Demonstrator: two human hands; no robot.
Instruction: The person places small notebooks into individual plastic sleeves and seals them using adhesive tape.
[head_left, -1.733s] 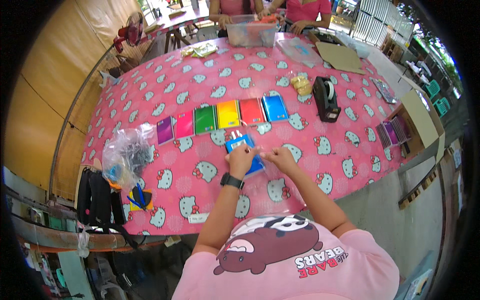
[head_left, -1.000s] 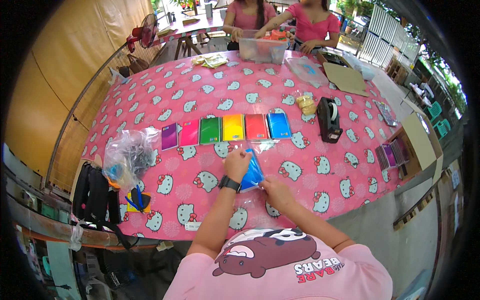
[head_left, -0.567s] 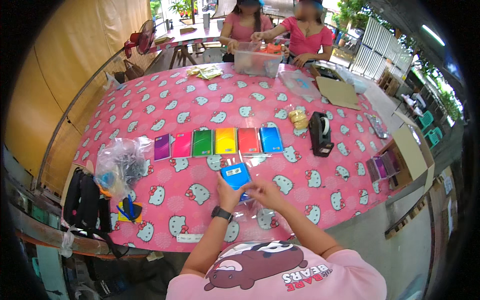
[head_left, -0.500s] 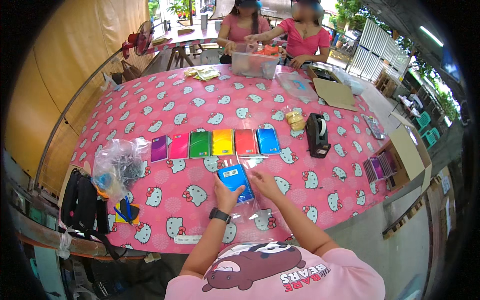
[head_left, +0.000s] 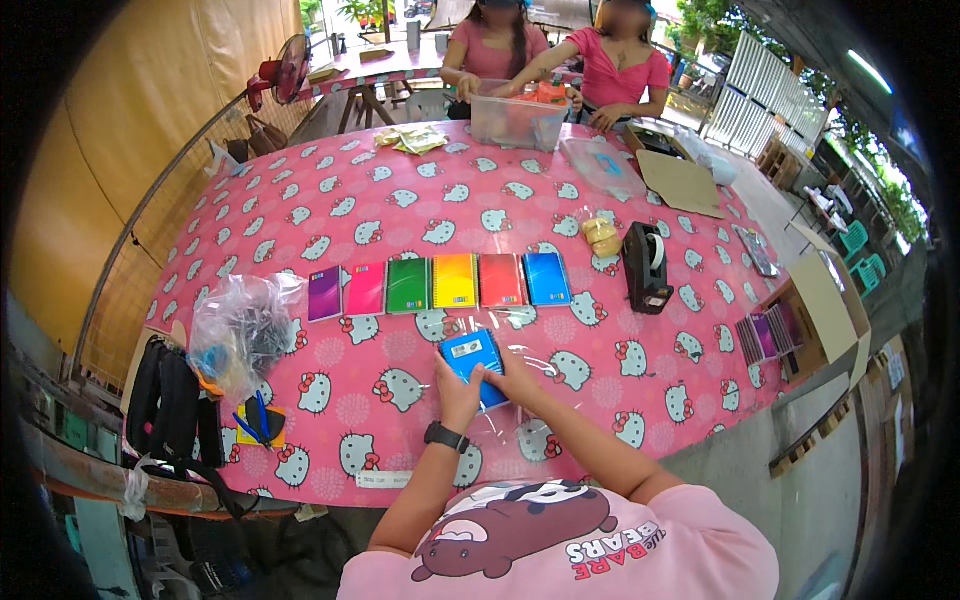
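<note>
Both hands grip a small blue spiral notebook (head_left: 472, 352) above the pink patterned tabletop. My left hand (head_left: 458, 392) is closed round its left side, the thumb lying on the cover. On the opposite side my right hand (head_left: 514, 380) is closed too, its thumb near the left one. A white label sits at the notebook's upper part, and clear plastic shows around its lower end. Just beyond lies a row of spiral notebooks: purple (head_left: 325, 293), pink (head_left: 366, 289), green (head_left: 409, 286), yellow (head_left: 455, 281), red (head_left: 502, 280) and blue (head_left: 547, 279).
Right of the row are a black tape dispenser (head_left: 648, 268) and tape rolls (head_left: 601, 237). An open carton (head_left: 825, 310) with purple notebooks stands at the right edge. Left are a clear plastic bag (head_left: 240, 325) and blue-handled pliers (head_left: 260, 420). Two people stand behind a plastic bin (head_left: 518, 122).
My right hand has moved in from beside the notebook and now grips its right side. The whole view has shifted slightly.
</note>
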